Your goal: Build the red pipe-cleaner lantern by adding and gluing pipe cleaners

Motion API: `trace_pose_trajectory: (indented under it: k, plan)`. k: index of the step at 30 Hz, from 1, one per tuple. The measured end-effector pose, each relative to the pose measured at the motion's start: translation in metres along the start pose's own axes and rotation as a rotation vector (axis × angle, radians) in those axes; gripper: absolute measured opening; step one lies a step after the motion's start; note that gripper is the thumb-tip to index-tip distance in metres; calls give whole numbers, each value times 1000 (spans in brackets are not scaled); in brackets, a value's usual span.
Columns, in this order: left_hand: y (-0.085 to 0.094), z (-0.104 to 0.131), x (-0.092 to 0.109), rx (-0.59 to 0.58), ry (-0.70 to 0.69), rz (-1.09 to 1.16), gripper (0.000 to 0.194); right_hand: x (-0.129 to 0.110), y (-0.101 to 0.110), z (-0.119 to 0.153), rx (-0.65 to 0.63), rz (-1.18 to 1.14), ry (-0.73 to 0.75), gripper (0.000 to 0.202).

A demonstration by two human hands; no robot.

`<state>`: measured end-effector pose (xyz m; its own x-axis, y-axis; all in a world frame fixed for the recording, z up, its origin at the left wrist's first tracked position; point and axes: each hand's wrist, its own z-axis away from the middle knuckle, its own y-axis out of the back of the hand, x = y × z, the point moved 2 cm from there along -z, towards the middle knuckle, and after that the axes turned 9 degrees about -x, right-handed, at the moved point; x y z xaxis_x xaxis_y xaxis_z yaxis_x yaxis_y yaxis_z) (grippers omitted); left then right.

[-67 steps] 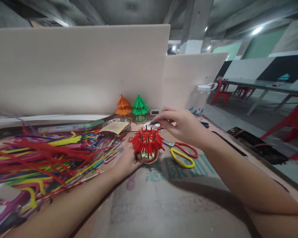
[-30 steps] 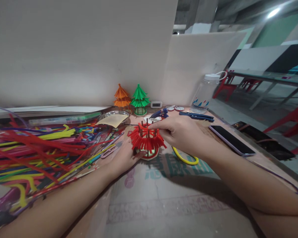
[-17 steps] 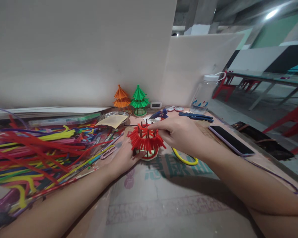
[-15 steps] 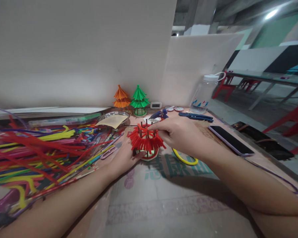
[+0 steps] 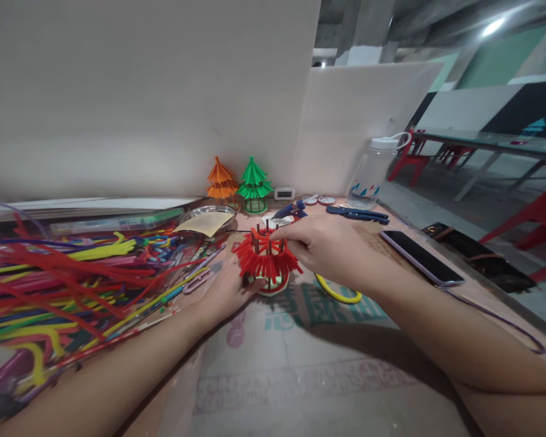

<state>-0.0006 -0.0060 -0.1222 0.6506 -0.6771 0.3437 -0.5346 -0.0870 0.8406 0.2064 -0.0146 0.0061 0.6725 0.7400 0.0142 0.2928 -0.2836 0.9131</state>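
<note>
A small pavilion model (image 5: 269, 262) with a ring of red pipe-cleaner fringe stands upright at mid-table. Several brown posts rise through the fringe from its round, pale green base. Around the base at the left is my left hand (image 5: 233, 290), its thumb on the near rim and its fingers hidden behind. My right hand (image 5: 317, 241) is closed in a pinch at the model's upper right, by a brown post. Whatever lies between those fingertips is too small to make out. Behind, an orange pavilion (image 5: 221, 179) and a green pavilion (image 5: 255, 185) stand against the white board.
Loose coloured pipe cleaners (image 5: 68, 273) spread across the left side. A metal dish (image 5: 230, 212) with yellow paper, a blue glue gun (image 5: 291, 210) and blue pliers (image 5: 357, 214) lie behind. A yellow ring (image 5: 346, 298), a phone (image 5: 421, 258) and a water bottle (image 5: 370, 173) are on the right.
The whole view has shifted very slightly. Both hands keep their places at the red pavilion model, and nothing has visibly been taken up or let go.
</note>
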Motion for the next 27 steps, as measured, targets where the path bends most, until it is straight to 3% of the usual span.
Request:
trace_pose_trajectory:
  k: [7,14,27]
  plan:
    - [1,0,2,5,10,15,33,11,16,0,41,-98,-94,37]
    - [-4,1,-5,20,83,91,31,16,17,-1,-68,-168,-123,34]
    - [-4,1,-5,7,78,148,24,10,15,-3,-168,-159,-116,36]
